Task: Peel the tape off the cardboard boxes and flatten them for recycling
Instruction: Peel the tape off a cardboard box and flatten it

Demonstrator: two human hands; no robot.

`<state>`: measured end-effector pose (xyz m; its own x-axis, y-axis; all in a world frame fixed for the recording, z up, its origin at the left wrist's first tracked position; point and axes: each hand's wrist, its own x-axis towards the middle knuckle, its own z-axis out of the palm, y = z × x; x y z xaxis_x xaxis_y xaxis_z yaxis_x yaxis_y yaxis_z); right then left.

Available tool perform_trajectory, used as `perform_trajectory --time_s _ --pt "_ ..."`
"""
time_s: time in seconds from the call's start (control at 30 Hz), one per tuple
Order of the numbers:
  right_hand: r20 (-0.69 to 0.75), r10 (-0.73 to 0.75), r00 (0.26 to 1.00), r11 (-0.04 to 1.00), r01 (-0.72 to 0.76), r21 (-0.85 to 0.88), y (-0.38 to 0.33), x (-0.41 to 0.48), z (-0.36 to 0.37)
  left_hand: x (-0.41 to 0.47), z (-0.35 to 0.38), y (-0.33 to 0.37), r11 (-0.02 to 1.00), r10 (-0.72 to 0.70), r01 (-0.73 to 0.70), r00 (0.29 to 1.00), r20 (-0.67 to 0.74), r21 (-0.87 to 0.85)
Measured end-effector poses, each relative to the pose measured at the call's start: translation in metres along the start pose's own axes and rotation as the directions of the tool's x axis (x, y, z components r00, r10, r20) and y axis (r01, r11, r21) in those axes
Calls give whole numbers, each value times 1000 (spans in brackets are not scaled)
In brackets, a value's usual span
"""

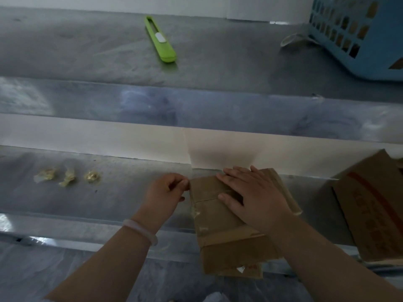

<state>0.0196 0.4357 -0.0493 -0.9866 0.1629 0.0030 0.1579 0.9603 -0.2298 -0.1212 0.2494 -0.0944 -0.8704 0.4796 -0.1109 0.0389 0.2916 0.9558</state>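
A small brown cardboard box (pixel 220 227) lies flat on the metal surface in front of me, with clear tape (pixel 196 211) along its left edge. My right hand (pixel 253 197) presses flat on the box's top with fingers spread. My left hand (pixel 168 192) has its fingers curled at the box's upper left corner, pinching the tape end there. Three crumpled balls of peeled tape (pixel 67 177) lie in a row to the left.
A green utility knife (pixel 161 40) lies on the far shelf. A blue plastic basket (pixel 362 33) holding cardboard stands at the top right. Another brown box with red print (pixel 375 205) sits at the right edge.
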Motion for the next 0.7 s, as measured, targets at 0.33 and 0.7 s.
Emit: perform_trajectory --time_s 0.33,0.7 --pt "-226 109 968 966 -49 255 -6 3 2 -23 36 49 604 263 -380 925 275 700" --pt "201 489 848 508 -465 725 56 -27 -7 -6 46 65 229 69 -509 859 507 830"
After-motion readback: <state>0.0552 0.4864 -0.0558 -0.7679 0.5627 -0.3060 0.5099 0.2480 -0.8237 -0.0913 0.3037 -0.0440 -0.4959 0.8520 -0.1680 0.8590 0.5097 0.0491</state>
